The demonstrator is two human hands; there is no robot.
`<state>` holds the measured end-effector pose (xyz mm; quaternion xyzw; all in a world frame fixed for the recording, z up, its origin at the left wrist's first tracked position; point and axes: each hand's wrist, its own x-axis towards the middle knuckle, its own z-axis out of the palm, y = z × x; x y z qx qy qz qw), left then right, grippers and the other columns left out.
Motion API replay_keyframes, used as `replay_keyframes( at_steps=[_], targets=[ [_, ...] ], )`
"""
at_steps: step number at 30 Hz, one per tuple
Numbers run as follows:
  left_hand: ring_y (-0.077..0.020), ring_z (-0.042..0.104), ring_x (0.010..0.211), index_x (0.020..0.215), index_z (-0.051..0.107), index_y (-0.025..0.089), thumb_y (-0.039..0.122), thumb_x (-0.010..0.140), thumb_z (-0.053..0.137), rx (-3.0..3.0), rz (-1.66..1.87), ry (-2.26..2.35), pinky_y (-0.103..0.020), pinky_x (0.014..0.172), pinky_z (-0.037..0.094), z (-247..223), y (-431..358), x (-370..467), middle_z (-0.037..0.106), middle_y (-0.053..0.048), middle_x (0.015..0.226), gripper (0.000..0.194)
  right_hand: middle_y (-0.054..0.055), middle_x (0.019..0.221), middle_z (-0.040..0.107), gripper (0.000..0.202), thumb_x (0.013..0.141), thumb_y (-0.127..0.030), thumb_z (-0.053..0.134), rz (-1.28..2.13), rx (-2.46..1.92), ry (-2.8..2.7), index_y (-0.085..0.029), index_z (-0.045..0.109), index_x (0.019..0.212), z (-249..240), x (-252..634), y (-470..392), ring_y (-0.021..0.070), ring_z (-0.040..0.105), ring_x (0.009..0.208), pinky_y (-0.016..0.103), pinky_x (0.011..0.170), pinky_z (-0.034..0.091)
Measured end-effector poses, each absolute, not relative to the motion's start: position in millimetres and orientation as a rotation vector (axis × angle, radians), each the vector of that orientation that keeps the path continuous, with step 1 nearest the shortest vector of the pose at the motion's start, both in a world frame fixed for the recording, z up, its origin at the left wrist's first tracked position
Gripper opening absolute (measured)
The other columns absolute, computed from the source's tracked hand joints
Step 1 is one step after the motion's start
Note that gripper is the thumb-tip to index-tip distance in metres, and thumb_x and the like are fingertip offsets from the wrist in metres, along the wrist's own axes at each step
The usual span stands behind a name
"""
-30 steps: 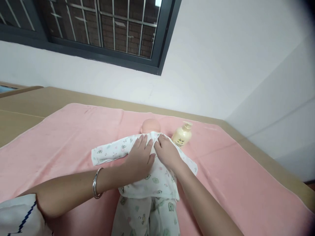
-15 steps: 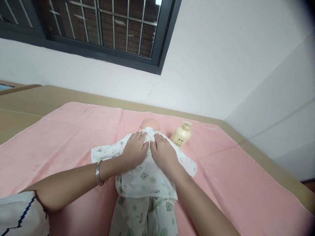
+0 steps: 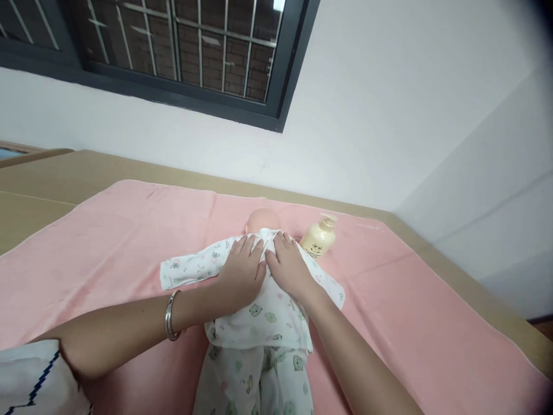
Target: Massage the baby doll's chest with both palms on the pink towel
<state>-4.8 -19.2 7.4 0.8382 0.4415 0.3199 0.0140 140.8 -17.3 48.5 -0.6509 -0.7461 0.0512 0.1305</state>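
Observation:
A doll in a white patterned top point(image 3: 268, 323) and matching trousers point(image 3: 250, 380) lies on a pink cloth point(image 3: 129, 230), its bald head point(image 3: 263, 220) toward the wall. My left hand point(image 3: 242, 271) lies on the upper left of the top, fingers somewhat apart and pointing at the head. On the upper right of the top rests my right hand point(image 3: 289, 265), its thumb out beside my left fingers. Both palms are hidden against the fabric, and neither hand visibly grips anything. A silver bangle circles my left wrist.
A cream pump bottle point(image 3: 319, 236) stands on the cloth right of the doll's head. The wooden surface point(image 3: 108, 164) shows around the cloth's edges. Behind it rises a white wall point(image 3: 345, 115) with a dark-framed, barred window point(image 3: 181, 95).
The fabric at the doll's neck now lies flatter and a little lower. My left hand has shifted slightly right and down, and its fingers are more spread.

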Motion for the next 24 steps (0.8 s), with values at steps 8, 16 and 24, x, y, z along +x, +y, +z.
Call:
replay_keyframes(
  at_steps=[8, 16, 24],
  targets=[
    [-0.0303, 0.052, 0.124, 0.127, 0.052, 0.009, 0.028, 0.097, 0.032, 2.498, 0.812, 1.402, -0.050, 0.102, 0.042, 20.0, 11.6, -17.0, 0.058, -0.020, 0.132, 0.042, 0.025, 0.141, 0.050, 0.047, 0.098, -0.019, 0.032, -0.065, -1.942, -2.329, 0.002, 0.050, 0.135, 65.1, 116.3, -50.6, 0.0302, 0.044, 0.136, 0.040, 0.115, 0.029],
    [-0.0378, 0.040, 0.135, 0.135, 0.046, 0.004, 0.021, 0.092, 0.035, 2.731, 0.884, 1.398, -0.056, 0.107, 0.035, 12.7, -22.2, -8.7, 0.049, -0.025, 0.140, 0.047, 0.016, 0.124, 0.064, 0.038, 0.099, -0.022, 0.030, 0.123, -1.930, -2.139, -0.009, 0.061, 0.116, 69.8, 134.8, -30.7, 0.0235, 0.055, 0.121, 0.031, 0.102, 0.039],
    [-0.0328, 0.041, 0.137, 0.136, 0.047, 0.007, 0.024, 0.094, 0.033, 2.615, 0.804, 1.368, -0.052, 0.112, 0.033, 17.2, -4.3, -12.5, 0.049, -0.020, 0.144, 0.047, 0.019, 0.125, 0.063, 0.041, 0.099, -0.021, 0.029, -0.006, -2.019, -2.143, -0.006, 0.061, 0.119, 68.7, 119.8, -45.2, 0.0266, 0.053, 0.124, 0.033, 0.105, 0.035]
  ],
)
